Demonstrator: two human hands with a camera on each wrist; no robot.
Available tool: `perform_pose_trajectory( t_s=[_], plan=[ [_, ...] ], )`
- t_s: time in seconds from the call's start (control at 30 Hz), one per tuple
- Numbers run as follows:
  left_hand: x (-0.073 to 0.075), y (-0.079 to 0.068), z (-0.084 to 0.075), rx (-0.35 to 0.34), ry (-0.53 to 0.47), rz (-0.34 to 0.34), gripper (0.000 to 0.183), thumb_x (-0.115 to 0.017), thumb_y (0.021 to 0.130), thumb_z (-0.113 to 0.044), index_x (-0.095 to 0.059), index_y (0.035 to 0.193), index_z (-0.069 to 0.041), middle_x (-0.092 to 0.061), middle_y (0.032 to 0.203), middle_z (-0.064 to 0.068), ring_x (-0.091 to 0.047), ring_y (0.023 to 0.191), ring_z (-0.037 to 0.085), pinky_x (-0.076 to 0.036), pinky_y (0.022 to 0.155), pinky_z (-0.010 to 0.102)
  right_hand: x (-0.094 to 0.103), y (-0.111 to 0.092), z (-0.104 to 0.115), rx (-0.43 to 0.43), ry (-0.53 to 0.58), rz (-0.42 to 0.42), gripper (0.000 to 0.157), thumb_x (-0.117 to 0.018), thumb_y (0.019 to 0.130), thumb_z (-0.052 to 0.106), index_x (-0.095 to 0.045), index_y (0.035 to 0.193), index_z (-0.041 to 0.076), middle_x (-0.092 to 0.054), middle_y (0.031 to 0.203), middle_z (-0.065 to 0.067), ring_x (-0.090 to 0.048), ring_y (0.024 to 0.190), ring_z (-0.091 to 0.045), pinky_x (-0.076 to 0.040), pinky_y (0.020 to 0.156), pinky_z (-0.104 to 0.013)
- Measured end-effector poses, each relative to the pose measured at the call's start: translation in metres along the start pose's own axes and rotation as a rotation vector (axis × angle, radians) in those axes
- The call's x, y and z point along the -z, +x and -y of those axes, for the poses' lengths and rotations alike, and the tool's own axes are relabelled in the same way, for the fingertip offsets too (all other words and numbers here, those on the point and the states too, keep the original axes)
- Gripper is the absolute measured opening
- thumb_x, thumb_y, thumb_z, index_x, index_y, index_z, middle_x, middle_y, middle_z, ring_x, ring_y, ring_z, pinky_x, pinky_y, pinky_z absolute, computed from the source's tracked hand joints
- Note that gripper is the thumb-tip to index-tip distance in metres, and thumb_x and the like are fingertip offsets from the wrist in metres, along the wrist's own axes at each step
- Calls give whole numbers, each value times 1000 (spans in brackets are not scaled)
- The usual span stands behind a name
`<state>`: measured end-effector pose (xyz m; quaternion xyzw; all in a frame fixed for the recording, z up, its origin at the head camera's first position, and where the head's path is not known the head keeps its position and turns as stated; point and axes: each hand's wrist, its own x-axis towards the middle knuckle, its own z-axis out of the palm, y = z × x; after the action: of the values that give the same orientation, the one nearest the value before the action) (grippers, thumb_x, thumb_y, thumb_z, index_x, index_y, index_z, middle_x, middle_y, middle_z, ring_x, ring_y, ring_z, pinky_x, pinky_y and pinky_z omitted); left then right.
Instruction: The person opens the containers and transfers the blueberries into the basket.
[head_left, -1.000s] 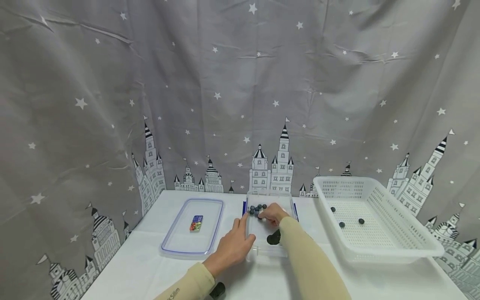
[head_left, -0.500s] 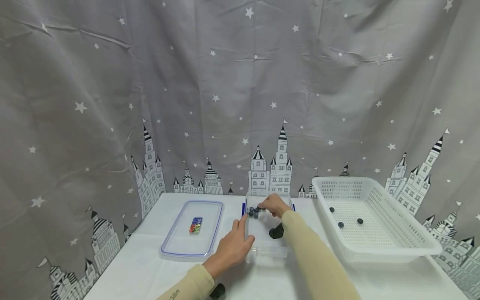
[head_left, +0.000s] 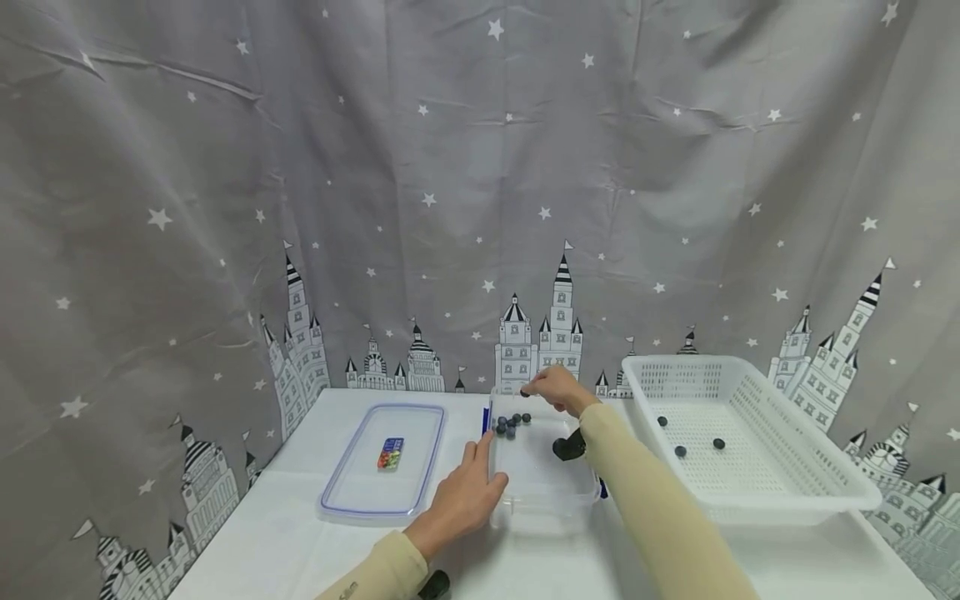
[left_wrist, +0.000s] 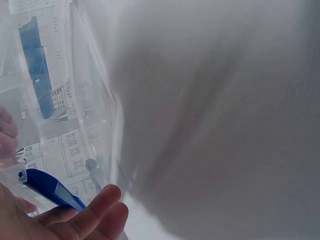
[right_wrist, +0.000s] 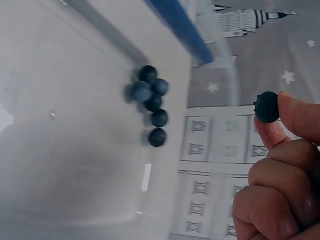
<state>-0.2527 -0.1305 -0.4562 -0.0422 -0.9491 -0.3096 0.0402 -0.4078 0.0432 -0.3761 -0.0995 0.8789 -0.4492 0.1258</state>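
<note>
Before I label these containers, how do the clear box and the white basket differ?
The clear box is see-through; the white basket is opaque, with perforated walls. The box looks smaller than the basket. The box shows six dark berries, mostly clustered; the basket shows three scattered berries. Both are open at the top.

- At lower centre of the head view, the clear container can be entered from above through its lower left part.
- Its upper left corner is taken up by the blueberry cluster; its right side is overhung by the right wrist camera.
- Its left wall is blocked by the left hand, its upper rim by the right hand.
- The gap toward the white basket at right is crossed by the right sleeve.
- A narrow passage is left beside the lid, above the left hand.
</note>
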Motion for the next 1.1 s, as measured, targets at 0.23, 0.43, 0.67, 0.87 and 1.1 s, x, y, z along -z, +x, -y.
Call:
perform_pose_trajectory(
  t_s=[0.23, 0.43, 0.67, 0.87, 1.1],
  plan=[
    [-6, -6, 3, -2, 5, 8, 75, -50, 94, -36, -24, 159, -8, -44, 139, 20, -50, 67, 21, -40, 55, 36, 22, -9, 2, 65, -4, 21, 30, -66, 96, 19, -72, 118, 0, -28, 52, 7, -21, 43, -8, -25, 45, -23],
    [-5, -6, 5, 1, 6, -6, 75, -50, 94, -35, -24, 159, -9, -45, 138, 19, -50, 67, 21, -40, 54, 37, 52, -15, 4, 81, -38, 13, 37, -64, 98, 24, -68, 125, -1, -38, 54, 8, -22, 43, -7, -26, 45, -24],
    [-5, -5, 3, 6, -5, 0, 75, -51, 94, -36, -25, 159, -9, -44, 139, 19, -50, 67, 21, -40, 54, 36, 94, -26, -10, 57, -48, -19, 42, -62, 99, 24, -63, 130, -5, -34, 55, 7, -24, 43, -7, -28, 46, -24],
    [-2, 0, 1, -1, 2, -12, 75, -51, 94, -35, -24, 159, -10, -44, 140, 20, -50, 67, 20, -39, 54, 36, 127, -31, -23, 42, -49, -58, 47, -59, 100, 25, -58, 136, -7, -32, 53, 8, -24, 44, -7, -28, 46, -24],
    [-1, 1, 1, 0, 14, -10, 75, -51, 93, -35, -26, 159, -9, -44, 140, 20, -51, 71, 21, -41, 56, 37, 152, -47, -46, 22, -38, -97, 54, -58, 101, 25, -50, 140, -12, -33, 53, 11, -23, 45, -6, -29, 47, -25]
  ],
)
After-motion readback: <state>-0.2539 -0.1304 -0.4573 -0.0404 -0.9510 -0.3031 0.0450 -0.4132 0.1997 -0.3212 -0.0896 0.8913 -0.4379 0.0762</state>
